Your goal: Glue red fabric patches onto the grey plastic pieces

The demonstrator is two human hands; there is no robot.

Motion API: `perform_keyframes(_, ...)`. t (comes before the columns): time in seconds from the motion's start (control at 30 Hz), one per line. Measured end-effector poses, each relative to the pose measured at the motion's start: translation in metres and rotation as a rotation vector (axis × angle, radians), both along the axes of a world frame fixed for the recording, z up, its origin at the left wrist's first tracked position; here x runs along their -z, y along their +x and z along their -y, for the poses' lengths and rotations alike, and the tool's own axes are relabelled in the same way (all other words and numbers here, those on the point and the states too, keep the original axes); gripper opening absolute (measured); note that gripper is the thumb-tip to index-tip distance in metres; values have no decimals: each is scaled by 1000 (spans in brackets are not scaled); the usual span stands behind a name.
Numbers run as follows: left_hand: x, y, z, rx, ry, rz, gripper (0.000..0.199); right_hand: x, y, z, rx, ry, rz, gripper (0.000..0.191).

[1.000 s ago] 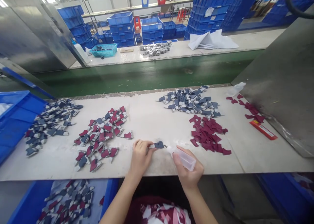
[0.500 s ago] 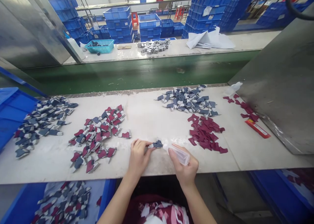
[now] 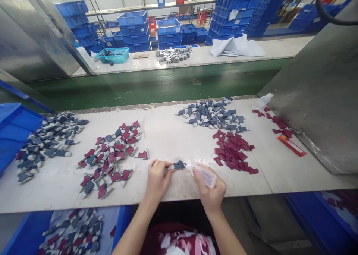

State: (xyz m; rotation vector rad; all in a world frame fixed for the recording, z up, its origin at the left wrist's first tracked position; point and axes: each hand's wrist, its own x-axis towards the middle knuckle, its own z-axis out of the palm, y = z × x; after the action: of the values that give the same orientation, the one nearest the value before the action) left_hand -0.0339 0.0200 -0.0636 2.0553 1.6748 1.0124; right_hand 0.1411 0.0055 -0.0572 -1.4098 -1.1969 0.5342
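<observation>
Between the fingertips of my left hand (image 3: 158, 178) is a small dark blue and grey piece (image 3: 178, 165), held low over the white tabletop (image 3: 165, 135). My right hand (image 3: 212, 189) is wrapped round a translucent squeeze bottle (image 3: 206, 177). Its thin nozzle points left and meets the right end of the piece, or nearly so; I cannot tell if they touch. Right of the bottle lies a pile of maroon cut-out pieces (image 3: 233, 150). Beyond them are blue and grey pieces (image 3: 212, 113). To the left, a pile of similar pieces (image 3: 112, 147) mostly has maroon faces.
More blue and grey pieces (image 3: 53, 135) lie at far left beside a blue crate (image 3: 16, 128). A red packet (image 3: 291, 146) and another clear bottle (image 3: 264, 100) sit near the metal panel (image 3: 316, 109) at right. A blue bin (image 3: 123, 219) stands below the table edge.
The view has shifted slightly. Both hands keep their places; the bottle's nozzle seems to have drawn back a little toward the right end of the blue piece.
</observation>
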Motion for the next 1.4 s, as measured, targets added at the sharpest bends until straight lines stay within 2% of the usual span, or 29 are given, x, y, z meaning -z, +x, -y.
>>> perform_keyframes(0.83,0,3,1,-23,21,4,4,6,3,9,65,26,61,23)
perform_keyframes(1.23,1,4,1,-26,-6,25,4,10,4,12,120,21,-44,30)
perform_keyframes(1.4,-1,6,0,-32,-17,8,3,5,-5,9,46,-11,-54,31)
